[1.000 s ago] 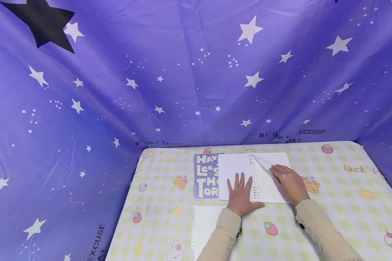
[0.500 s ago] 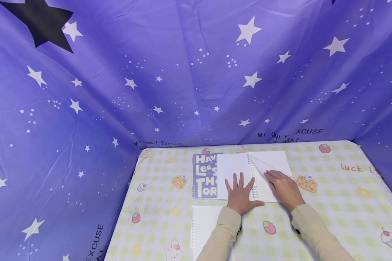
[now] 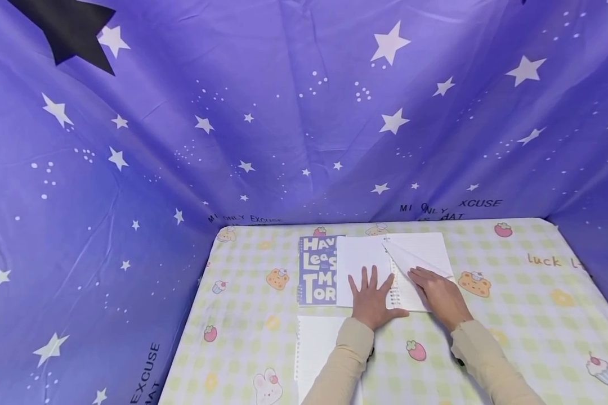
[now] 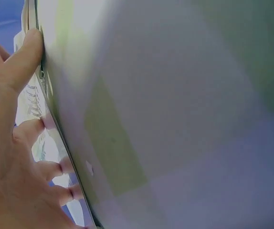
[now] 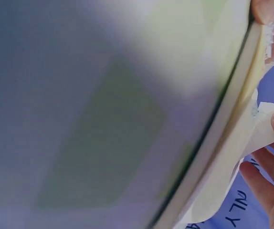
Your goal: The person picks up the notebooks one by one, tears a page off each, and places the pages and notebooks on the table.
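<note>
A spiral notebook point(image 3: 354, 253) lies spread on the table, white pages on both sides of its metal rings point(image 3: 395, 298). My left hand point(image 3: 372, 298) rests on the left page with fingers spread, its thumb reaching past the notebook's near edge. On the right side, my right hand point(image 3: 442, 299) pinches a lined page point(image 5: 263, 134) between thumb and fingers, as the right wrist view shows. That page is folded diagonally, and its upper inner corner stands off the top rings. The lower part of the page lies partly under my right hand.
A purple cover with white lettering point(image 3: 316, 270) shows at the notebook's left. Nearer me, a loose lined sheet with a punched edge point(image 3: 316, 343) lies partly beneath my left sleeve. A checked cloth point(image 3: 253, 349) covers the table; a purple star-printed curtain point(image 3: 284, 112) hangs behind.
My right hand has moved slightly left and toward me with the page. The page's upper inner corner has come away from the top rings. My left hand stays put.
</note>
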The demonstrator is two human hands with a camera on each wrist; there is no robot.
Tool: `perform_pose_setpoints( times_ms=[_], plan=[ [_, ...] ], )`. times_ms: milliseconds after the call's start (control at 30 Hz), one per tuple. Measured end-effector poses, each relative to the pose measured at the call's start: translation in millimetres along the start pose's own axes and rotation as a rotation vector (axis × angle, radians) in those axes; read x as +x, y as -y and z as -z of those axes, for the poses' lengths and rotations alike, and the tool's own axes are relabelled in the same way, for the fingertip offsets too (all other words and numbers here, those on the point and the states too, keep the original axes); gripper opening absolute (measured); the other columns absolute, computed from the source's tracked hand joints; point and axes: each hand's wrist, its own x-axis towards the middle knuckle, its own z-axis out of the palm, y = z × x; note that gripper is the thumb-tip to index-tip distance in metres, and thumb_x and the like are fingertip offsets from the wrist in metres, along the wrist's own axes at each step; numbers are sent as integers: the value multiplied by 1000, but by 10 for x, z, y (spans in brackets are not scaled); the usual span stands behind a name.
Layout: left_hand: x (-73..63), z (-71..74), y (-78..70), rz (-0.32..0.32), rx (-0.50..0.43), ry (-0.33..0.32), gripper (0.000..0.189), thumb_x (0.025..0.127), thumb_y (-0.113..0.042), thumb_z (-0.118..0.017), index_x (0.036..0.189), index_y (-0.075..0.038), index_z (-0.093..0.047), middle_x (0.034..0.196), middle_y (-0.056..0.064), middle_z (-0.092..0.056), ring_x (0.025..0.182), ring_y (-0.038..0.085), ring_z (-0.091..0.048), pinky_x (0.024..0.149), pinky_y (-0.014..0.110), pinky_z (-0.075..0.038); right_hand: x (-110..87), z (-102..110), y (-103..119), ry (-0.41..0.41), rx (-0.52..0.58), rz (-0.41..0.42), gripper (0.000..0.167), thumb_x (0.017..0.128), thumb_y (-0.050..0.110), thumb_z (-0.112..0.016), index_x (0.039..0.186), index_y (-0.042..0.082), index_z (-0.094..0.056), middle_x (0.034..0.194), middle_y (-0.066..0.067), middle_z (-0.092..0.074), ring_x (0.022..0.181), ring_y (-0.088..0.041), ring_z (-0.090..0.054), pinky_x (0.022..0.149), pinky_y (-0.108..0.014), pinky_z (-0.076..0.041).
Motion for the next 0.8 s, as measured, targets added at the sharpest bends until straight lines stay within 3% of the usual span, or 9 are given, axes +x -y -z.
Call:
perform_pose_setpoints(
  times_ms=[267,633,800],
  plan=[
    [-11,11,0,-3,4,2,98,70,-91,-50,154,-45,-29,163,2,-27,151,28,-22,117,60,-28,-73,69,89,1,95,-60,30,92,2,-62,122,-1,-68,127,-20,-66,116,-41,-62,94,-58,-51],
    [2,34,-7,-18,-39,-14,98,69,-88,-55,153,-44,-33,162,4,-31,150,31,-25,115,61,-29,-148,124,133,-10,112,-65,27,90,3,-66,117,2,-71,122,-16,-69,114,-37,-64,94,-57,-51],
    [11,-17,-10,-9,-47,3,98,69,-88,-54,153,-44,-31,164,3,-26,152,30,-20,117,62,-25,-205,169,167,-38,128,-53,27,89,4,-68,116,3,-72,120,-14,-70,112,-36,-65,91,-56,-53]
  ],
)
